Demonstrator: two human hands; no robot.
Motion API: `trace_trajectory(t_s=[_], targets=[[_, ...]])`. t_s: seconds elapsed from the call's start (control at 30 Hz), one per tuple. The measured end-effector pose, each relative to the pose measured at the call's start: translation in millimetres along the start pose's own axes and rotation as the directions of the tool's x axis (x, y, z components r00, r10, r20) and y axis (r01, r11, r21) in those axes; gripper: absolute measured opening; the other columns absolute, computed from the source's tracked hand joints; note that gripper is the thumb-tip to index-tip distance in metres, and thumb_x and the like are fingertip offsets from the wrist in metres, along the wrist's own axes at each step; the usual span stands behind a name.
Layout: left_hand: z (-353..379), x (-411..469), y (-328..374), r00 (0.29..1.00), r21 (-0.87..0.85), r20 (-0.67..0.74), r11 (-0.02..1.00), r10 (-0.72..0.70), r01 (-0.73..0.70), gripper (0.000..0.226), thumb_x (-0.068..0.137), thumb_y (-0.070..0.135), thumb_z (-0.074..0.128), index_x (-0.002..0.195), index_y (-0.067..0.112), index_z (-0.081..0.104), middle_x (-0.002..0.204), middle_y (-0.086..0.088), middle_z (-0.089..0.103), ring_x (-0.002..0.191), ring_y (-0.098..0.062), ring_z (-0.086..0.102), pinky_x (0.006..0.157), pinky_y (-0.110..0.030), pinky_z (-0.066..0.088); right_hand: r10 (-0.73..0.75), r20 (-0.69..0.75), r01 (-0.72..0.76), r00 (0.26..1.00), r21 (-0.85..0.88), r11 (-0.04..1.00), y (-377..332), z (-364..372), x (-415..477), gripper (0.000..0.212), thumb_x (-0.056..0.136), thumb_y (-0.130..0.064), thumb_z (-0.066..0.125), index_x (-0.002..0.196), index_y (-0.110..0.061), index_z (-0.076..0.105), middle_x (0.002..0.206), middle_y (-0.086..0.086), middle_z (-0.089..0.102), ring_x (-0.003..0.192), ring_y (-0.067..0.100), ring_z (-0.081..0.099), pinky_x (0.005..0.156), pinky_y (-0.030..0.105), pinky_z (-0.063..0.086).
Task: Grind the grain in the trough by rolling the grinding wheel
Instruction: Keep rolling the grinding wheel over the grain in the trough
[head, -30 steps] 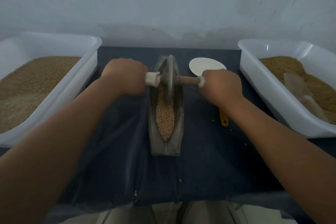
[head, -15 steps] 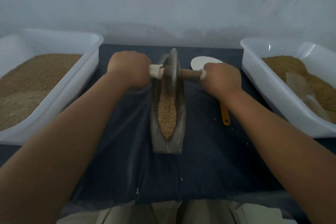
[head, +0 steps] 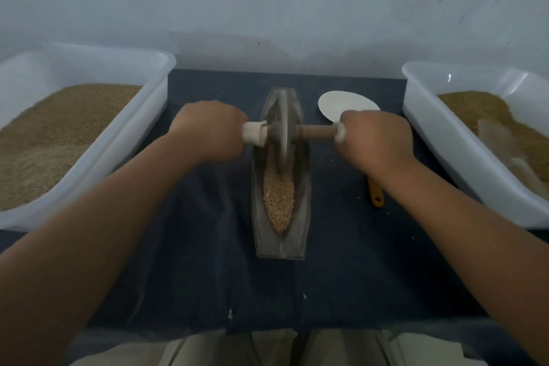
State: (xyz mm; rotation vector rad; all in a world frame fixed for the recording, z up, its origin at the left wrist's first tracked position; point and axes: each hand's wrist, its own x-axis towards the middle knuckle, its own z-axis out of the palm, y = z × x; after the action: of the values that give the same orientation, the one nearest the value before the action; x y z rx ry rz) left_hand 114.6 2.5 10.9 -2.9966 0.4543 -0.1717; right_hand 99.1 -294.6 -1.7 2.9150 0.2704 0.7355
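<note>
A narrow, boat-shaped grey trough (head: 280,242) lies in the middle of the worktop on a dark blue cloth (head: 350,261). Its long axis runs straight from the near edge towards the far edge, with the tapered far end pointing at the wall. The grey disc-shaped grinding wheel (head: 283,154) stands upright on its rim in the far half of the trough, its flat faces in line with that axis. The wheel's brown wooden axle (head: 316,131) lies crosswise, level and parallel to the near edge. Tan grain (head: 278,202) fills the near half of the hollow, from the wheel's foot down to the near tip. The left hand (head: 208,131) is clenched in a fist round the left end of the axle, where a white sleeve (head: 254,134) shows just beside the wheel. The right hand (head: 375,140) has its grip closed round the right end. Both hands are knuckles up with their backs to the camera, and the bare forearms reach in from the near corners. A white oval scoop head (head: 341,101) lies just right of the trough's far end, partly behind the right hand. A yellow handle tip (head: 376,197) shows below that wrist, and the hand hides whether the two join. A white plastic tub (head: 148,104) of tan grain sits at the left edge of the worktop. Another white plastic tub (head: 436,128), holding browner grain, sits at the right edge.
</note>
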Motion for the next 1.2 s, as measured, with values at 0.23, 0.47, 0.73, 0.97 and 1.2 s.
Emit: trace_trajectory(t_s=[0.23,0.47,0.73,0.97,1.2], targets=[[-6.4,6.5,1.1,0.999,-0.045,0.037,0.999,-0.021,0.023,0.011,0.08,0.043,0.058,0.084,0.033,0.061,0.077,0.01,0.059,0.068,-0.017,0.057,0.064,-0.035,0.045,-0.016,0.019,0.015,1.0,0.046,0.999,-2.0,-8.4,12.6,0.038,0.09,-0.025,0.058,0.059,-0.021,0.038,0.052,-0.005,0.039,0.045,0.017,0.036,0.047,0.026,0.028],[-3.1,-46.7,2.7,0.986,0.138,-0.102,0.983,0.135,-0.12,0.018,0.071,0.046,0.054,0.064,0.038,0.04,0.056,0.013,0.046,0.047,-0.006,0.041,0.047,-0.021,0.021,-0.026,-0.026,0.028,0.999,0.064,0.998,3.5,-13.2,-62.7,0.038,0.098,-0.047,0.044,0.067,-0.026,0.047,0.055,-0.009,0.042,0.046,0.021,0.046,0.044,0.027,0.033],[-8.1,31.5,5.3,0.993,0.068,-0.102,0.996,-0.052,0.059,0.014,0.079,0.043,0.058,0.081,0.03,0.062,0.073,0.006,0.055,0.066,-0.024,0.053,0.059,-0.034,0.039,0.065,-0.009,-0.064,0.998,0.082,0.995,-3.0,6.8,31.5,0.039,0.093,-0.022,0.056,0.059,-0.02,0.036,0.055,-0.004,0.04,0.048,0.016,0.033,0.049,0.026,0.023],[-2.4,-51.2,9.2,0.998,0.082,-0.059,0.997,0.021,-0.016,0.014,0.078,0.046,0.054,0.072,0.037,0.046,0.067,0.012,0.051,0.056,-0.009,0.043,0.05,-0.025,0.025,-0.032,-0.049,0.033,0.998,0.03,0.999,-1.1,-16.6,-48.6,0.041,0.099,-0.043,0.042,0.063,-0.023,0.041,0.049,-0.006,0.039,0.04,0.019,0.036,0.046,0.024,0.021],[-2.6,-26.1,10.4,0.999,0.047,-0.031,0.999,-0.012,0.013,0.015,0.08,0.044,0.054,0.072,0.034,0.046,0.069,0.011,0.046,0.063,-0.018,0.049,0.058,-0.03,0.036,-0.015,0.029,0.015,0.999,-0.004,1.0,-1.0,-5.9,-15.4,0.039,0.101,-0.042,0.042,0.065,-0.025,0.041,0.057,-0.006,0.048,0.048,0.016,0.043,0.047,0.028,0.03]])
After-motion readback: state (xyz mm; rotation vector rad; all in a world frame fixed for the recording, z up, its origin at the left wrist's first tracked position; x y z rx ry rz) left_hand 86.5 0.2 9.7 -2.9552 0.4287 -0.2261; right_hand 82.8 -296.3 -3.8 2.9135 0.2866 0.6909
